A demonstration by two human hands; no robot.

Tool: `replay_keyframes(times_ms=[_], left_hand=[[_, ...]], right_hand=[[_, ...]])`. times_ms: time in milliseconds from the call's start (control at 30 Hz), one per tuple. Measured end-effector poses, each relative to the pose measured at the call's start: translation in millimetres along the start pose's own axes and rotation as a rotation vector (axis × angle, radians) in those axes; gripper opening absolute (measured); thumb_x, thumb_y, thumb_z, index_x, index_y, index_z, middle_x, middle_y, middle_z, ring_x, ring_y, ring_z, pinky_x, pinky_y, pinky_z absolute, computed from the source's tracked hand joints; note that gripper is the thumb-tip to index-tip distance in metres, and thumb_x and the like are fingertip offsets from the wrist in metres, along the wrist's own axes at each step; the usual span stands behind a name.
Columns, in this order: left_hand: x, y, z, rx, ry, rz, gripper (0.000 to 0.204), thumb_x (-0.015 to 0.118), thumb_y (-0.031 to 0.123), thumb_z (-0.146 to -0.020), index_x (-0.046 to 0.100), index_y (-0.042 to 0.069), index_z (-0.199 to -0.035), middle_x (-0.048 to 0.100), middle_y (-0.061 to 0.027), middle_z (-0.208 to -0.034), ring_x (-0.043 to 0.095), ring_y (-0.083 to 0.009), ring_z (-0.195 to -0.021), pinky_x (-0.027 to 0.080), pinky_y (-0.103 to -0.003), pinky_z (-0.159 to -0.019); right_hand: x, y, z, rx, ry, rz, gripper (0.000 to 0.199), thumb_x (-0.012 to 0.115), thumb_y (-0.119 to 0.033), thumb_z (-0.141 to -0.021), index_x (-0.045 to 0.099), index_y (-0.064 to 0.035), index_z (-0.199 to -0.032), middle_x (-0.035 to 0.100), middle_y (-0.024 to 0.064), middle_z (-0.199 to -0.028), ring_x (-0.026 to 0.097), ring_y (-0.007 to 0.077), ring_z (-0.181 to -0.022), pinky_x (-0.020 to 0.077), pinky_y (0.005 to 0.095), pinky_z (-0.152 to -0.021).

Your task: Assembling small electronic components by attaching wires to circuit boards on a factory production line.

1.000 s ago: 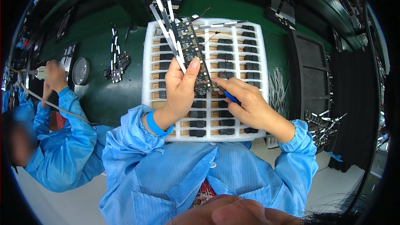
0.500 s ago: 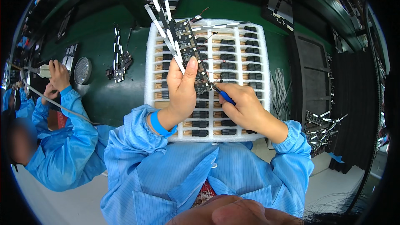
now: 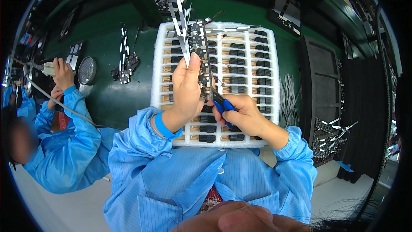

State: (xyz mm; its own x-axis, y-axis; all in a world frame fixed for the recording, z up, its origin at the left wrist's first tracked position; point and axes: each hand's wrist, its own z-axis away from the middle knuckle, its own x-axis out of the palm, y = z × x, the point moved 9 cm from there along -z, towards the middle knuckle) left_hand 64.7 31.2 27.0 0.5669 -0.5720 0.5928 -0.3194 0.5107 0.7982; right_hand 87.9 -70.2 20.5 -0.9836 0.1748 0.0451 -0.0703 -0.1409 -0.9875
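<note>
My left hand (image 3: 187, 81) is closed round a narrow dark circuit board (image 3: 198, 38) held upright above the tray. Long silver-and-white flat strips (image 3: 180, 13) rise from beside the board's upper part. My right hand (image 3: 241, 111) grips blue-handled cutters (image 3: 225, 108), their dark jaws at the board's lower right edge. Whether the jaws touch the board I cannot tell. Beneath both hands lies a white foam tray (image 3: 157, 75) with rows of black blocks (image 3: 237, 69) on tan leads.
A co-worker in a blue smock (image 3: 68, 154) sits at the left, hands on a pale tool. Nearby are a round grey disc (image 3: 87, 69) and a loose board (image 3: 125, 73). Thin grey strips (image 3: 289, 99), a dark tray (image 3: 319, 75) and piled boards (image 3: 329, 139) lie to the right.
The board and its strips have swung more upright. My right hand has come lower and slightly left, and both blue handles of the cutters now show, spread apart.
</note>
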Motion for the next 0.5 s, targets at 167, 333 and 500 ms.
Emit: replay_keyframes(times_ms=[167, 333, 500], left_hand=[[-2, -11, 0, -0.195, -0.034, 0.137, 0.028, 0.042, 0.033, -0.092, 0.042, 0.009, -0.077, 0.04, -0.0001, -0.052, 0.034, -0.0059, -0.037, 0.027, -0.019, -0.032], [-4, -2, 2, -0.14, 0.023, 0.055, 0.025, 0.044, 0.031, -0.091, 0.047, 0.009, -0.08, 0.043, 0.002, -0.051, 0.037, -0.0047, -0.036, 0.028, -0.017, -0.031], [-6, 1, 2, 0.022, -0.035, -0.066, 0.019, 0.046, 0.027, -0.091, 0.051, 0.008, -0.09, 0.052, 0.001, -0.057, 0.044, -0.0032, -0.04, 0.035, -0.016, -0.035]], right_hand=[[17, 7, -6, 0.049, -0.171, -0.593, 0.039, 0.044, 0.004, -0.07, 0.053, 0.004, -0.107, 0.059, 0.0086, -0.076, 0.056, 0.0155, -0.062, 0.0466, 0.0272, -0.056], [-5, 10, -5, 0.042, -0.059, -0.306, 0.039, 0.045, 0.003, -0.071, 0.052, 0.0031, -0.109, 0.059, 0.0086, -0.082, 0.057, 0.0146, -0.07, 0.0476, 0.0259, -0.066], [-39, -11, -1, -0.176, 0.268, 0.204, 0.035, 0.05, -0.002, -0.072, 0.053, 0.0029, -0.107, 0.06, 0.0079, -0.084, 0.057, 0.0127, -0.07, 0.0469, 0.0245, -0.067]])
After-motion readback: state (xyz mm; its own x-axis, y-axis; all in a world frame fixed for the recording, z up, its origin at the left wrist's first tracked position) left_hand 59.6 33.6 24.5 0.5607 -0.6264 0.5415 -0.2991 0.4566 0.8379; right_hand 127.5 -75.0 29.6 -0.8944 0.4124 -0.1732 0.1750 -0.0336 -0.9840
